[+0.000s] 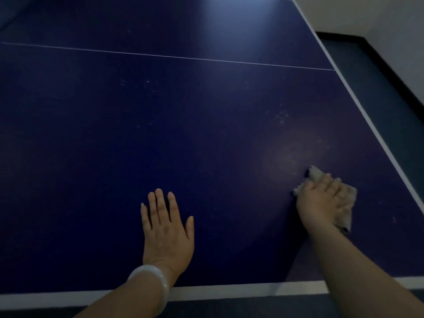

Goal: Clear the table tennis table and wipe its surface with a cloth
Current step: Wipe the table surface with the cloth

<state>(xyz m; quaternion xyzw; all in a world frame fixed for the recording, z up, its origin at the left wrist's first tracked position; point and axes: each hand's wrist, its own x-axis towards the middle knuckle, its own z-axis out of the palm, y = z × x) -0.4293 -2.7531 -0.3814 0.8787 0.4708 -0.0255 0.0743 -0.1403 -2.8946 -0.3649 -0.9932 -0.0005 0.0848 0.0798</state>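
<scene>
the left hand (166,228) lies flat, fingers straight and spread, on the dark blue worktop (160,134) near its white front edge. to its right, the right hand (321,200) presses a crumpled beige cloth (344,203) onto the worktop, fingers curled over it, near the white side edge. a pale bangle (151,285) circles the left wrist.

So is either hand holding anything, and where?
The right hand presses down on the cloth's bunched middle; the left hand lies flat, holding nothing.
</scene>
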